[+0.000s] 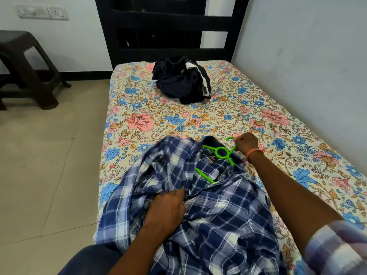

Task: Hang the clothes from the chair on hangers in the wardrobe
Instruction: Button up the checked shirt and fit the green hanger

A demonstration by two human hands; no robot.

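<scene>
Head view: blue-and-white checked shirt (198,205) lies spread and rumpled on the floral bedsheet (258,120), its collar end pointing away from the person. A bright green hanger (220,152) sits partly inside the shirt's neck opening, its ring-shaped centre exposed and one arm running down under the cloth.

The right hand (246,144) is at the far side of the collar, its fingers curled tight round the hanger's hook, which pokes out just beyond the knuckles. An orange thread band circles that wrist. The left hand (168,209) rests on the shirt nearer the person; its fingertips press into a fold of the front placket and seem to pinch it, though the cloth hides whether they close round it fully. The hanger's lower arm lies just beyond and to the right of those fingertips.

Well beyond both hands, near the dark headboard (170,30), a heap of dark clothes (178,80) with a white stripe sits on the sheet. A dark plastic stool (25,66) stands on the tiled floor to the left.
</scene>
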